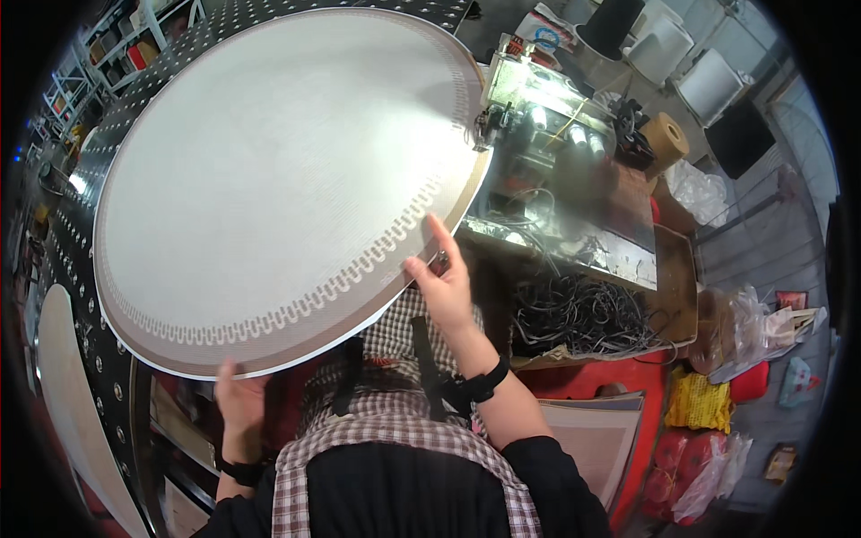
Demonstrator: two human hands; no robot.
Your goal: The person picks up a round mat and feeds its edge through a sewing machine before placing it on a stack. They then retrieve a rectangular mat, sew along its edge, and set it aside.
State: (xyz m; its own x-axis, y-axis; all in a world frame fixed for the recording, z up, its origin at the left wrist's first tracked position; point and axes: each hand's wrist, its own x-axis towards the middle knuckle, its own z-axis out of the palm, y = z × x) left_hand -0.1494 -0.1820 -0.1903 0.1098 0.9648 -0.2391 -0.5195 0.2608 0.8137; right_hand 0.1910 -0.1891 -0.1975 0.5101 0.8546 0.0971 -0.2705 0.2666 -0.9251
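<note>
I see 1 big oval mat (269,170) left of lit machine (516,90), rim reaching it. Right hand (448,291) on wearer's side of machine: thumb and index parted on rim (other fingers mostly hidden; can't tell if gripping). Left hand (240,403) farther left of machine, thumb at rim, grip unclear.

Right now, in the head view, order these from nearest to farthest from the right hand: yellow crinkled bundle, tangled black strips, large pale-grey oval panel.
1. Large pale-grey oval panel: touching the right hand.
2. Tangled black strips: rightward, lower.
3. Yellow crinkled bundle: farther right, lowest.
</note>
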